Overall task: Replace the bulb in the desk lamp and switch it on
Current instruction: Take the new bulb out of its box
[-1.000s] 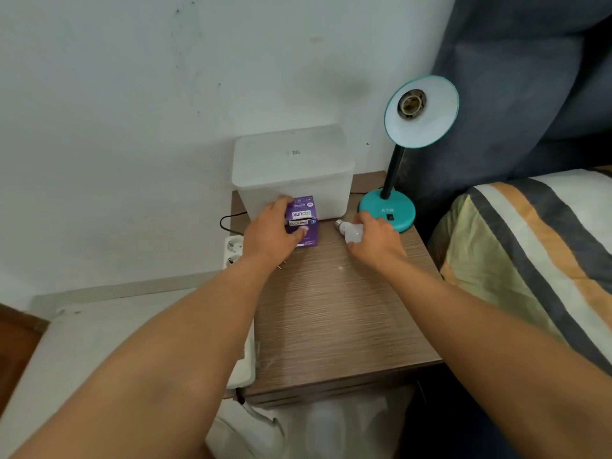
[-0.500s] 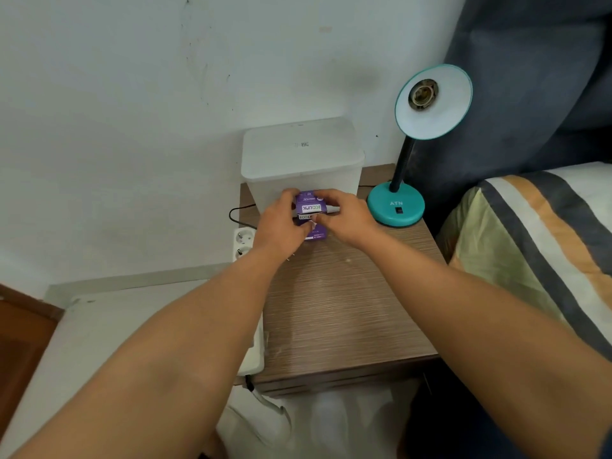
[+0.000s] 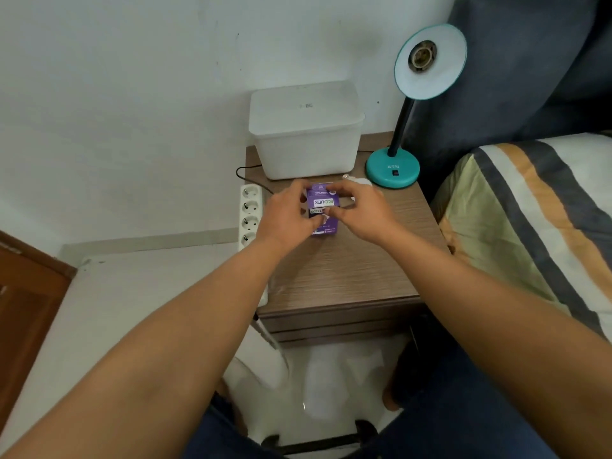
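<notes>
The purple bulb box [image 3: 323, 207] stands on the wooden surface [image 3: 347, 270], and both hands are on it. The left hand [image 3: 286, 215] grasps its left side, thumb on the front face. The right hand [image 3: 362, 210] holds the right side, and its fingers [image 3: 334, 212] pinch at the top flap, so I judge that the person is opening the box to take out the new bulb.

Just behind the right grip lies a white bulb [image 3: 359, 182], loose on the surface, beside the teal base [image 3: 393, 172] of the desk lamp. I think it is the old one. It could roll if the right wrist pushes it while the flap is pulled, and the edge of the surface on that side is not far.

A second risk is the box itself. If the flap opens suddenly, the new bulb could slip out and fall on the surface or on the floor.

Further from the grip, up and to the right, the lamp shade [image 3: 430, 61] faces the person and its socket [image 3: 422, 58] is empty. A white plastic container [image 3: 306, 130] stands directly behind the box. A power strip [image 3: 250, 213] hangs to the left of the left grip; I cannot tell if the lamp is plugged in, so a live socket is possible.
</notes>
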